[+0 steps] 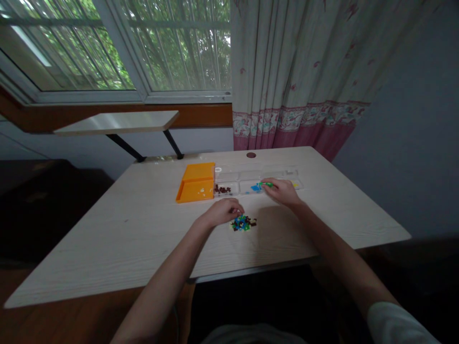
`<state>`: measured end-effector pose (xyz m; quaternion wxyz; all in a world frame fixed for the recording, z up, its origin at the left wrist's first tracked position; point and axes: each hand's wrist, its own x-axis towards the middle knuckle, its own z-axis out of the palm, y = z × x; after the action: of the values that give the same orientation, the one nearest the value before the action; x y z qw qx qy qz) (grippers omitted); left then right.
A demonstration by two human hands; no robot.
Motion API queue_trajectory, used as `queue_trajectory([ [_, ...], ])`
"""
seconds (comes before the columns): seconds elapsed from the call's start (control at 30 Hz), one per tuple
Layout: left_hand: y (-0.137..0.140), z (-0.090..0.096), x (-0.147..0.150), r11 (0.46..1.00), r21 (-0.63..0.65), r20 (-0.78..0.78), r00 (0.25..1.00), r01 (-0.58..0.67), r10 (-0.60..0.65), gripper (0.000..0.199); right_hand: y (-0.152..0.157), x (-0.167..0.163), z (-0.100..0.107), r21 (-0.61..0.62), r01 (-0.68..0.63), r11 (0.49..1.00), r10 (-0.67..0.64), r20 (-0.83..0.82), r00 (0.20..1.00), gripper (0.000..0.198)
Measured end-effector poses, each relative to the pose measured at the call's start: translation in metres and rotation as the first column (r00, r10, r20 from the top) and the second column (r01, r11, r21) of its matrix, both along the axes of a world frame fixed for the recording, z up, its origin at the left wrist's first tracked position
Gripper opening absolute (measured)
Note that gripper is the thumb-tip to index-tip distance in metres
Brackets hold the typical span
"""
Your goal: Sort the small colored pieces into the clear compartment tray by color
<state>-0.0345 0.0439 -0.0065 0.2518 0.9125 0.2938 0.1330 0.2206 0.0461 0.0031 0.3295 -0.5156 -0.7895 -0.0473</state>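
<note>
My left hand rests on the table with curled fingers at the edge of a small pile of mixed pieces, like tiny building bricks in blue, green, brown and cream. What its fingertips pinch, if anything, is too small to tell. My right hand reaches over a clear compartment box, its fingers pressed together beside green pieces; I cannot tell whether it grips one. Brown pieces lie in the front left compartment, blue pieces in the one beside it. Some yellow shows at the right.
An orange tray with a few pale pieces adjoins the clear box on its left. A raised shelf stands on black legs at the table's back left. A round cable hole lies near the back edge, before the curtain.
</note>
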Motion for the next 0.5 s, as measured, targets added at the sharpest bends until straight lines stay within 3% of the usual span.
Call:
queue_trajectory([
  [0.1,0.0,0.0,0.0,1.0,-0.001,0.009,1.0,-0.009,0.009,0.019,0.008,0.011,-0.005,-0.097,0.126,0.987,-0.124,0.028,0.992,0.024],
  [0.3,-0.001,0.0,0.002,1.0,-0.02,0.03,1.0,-0.002,0.003,0.016,0.019,0.029,-0.015,-0.137,0.334,0.932,-0.326,0.079,0.942,0.024],
  [0.4,-0.002,0.0,0.004,0.998,-0.051,0.07,0.997,-0.028,0.031,0.014,0.019,0.029,-0.013,-0.142,0.349,0.926,-0.344,0.062,0.937,0.026],
  [0.5,-0.002,-0.002,0.005,0.99,-0.096,0.153,0.981,-0.102,0.116,0.013,0.013,0.017,-0.009,-0.132,0.259,0.957,-0.256,0.038,0.966,0.025],
])
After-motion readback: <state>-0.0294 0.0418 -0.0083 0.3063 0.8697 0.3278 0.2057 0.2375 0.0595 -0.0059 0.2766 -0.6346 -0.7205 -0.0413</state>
